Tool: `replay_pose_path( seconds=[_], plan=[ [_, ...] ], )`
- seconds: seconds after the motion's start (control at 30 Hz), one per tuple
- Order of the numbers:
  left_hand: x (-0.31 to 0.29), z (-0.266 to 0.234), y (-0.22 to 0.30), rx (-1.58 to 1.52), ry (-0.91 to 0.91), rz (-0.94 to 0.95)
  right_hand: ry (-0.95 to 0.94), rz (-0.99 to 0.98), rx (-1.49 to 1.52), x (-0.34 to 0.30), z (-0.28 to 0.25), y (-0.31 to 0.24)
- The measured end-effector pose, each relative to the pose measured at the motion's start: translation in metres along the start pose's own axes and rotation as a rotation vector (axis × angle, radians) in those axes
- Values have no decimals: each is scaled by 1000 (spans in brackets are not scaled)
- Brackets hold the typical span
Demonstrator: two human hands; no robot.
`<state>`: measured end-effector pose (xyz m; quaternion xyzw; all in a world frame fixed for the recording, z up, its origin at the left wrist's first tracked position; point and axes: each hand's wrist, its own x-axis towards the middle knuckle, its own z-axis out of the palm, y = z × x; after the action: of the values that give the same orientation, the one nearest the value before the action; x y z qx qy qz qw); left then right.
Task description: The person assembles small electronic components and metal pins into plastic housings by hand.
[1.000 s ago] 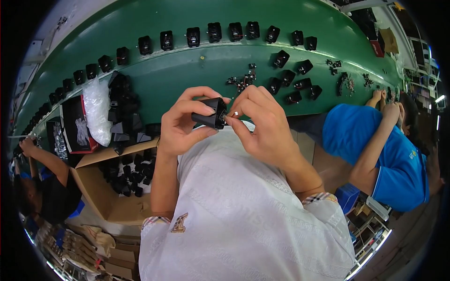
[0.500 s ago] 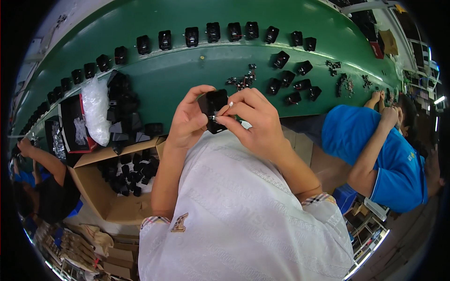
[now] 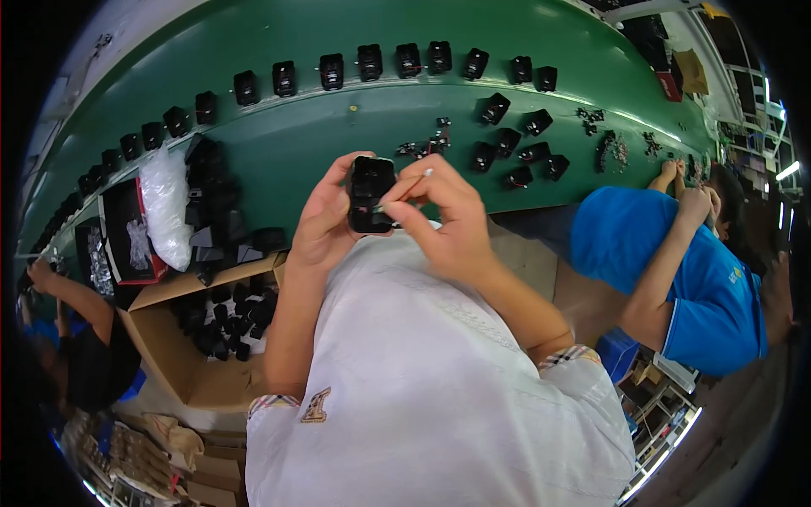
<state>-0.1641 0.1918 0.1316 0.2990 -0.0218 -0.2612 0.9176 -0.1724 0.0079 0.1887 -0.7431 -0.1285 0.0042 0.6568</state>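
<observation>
My left hand (image 3: 321, 221) is closed round a black plastic housing (image 3: 372, 179), its open hollow side facing up. At the housing's lower right edge, the thumb and index finger of my right hand (image 3: 448, 215) are pinched together over a small part too hidden to name. A small white tip (image 3: 428, 172) sticks out above the right fingers, seemingly on a thin lead or stick. Beyond my hands, a small pile of dark parts with wires (image 3: 418, 149) lies on the green table (image 3: 287, 160).
Black housings (image 3: 369, 62) stand in a long row along the table, with several more (image 3: 508, 142) grouped at right. A clear plastic bag (image 3: 166, 207) and black parts lie at left. A cardboard box (image 3: 190, 372) holds black pieces. A person in blue (image 3: 650, 270) sits at right.
The housing has turned more upright and face-up in my left hand. My right fingers have shifted slightly left with it, still pinched at its lower edge. The whole view has shifted a little.
</observation>
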Motion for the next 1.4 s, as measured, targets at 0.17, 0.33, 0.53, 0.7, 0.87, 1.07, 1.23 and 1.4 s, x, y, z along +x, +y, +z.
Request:
replay_pose_path(
  seconds=[0.17,0.33,0.53,0.7,0.87,1.07,1.23,1.4],
  plan=[
    [2,0,-6,-67,-60,24,15,-12,71,-3,2,7],
    [0,-2,-7,95,13,61,26,-168,-172,-7,6,10],
    [-2,-2,-6,91,27,111,75,-191,-203,-2,12,10],
    [0,8,-8,57,19,94,122,-151,-85,-9,16,11],
    [1,6,-8,22,-20,116,135,-149,-26,-9,20,7],
    [-1,5,-9,20,5,166,102,-204,-201,-9,17,12],
    [-1,2,0,119,35,120,-1,-385,-393,5,5,6],
    [-2,-2,5,172,-14,100,-52,-426,-508,9,1,1]
  ],
)
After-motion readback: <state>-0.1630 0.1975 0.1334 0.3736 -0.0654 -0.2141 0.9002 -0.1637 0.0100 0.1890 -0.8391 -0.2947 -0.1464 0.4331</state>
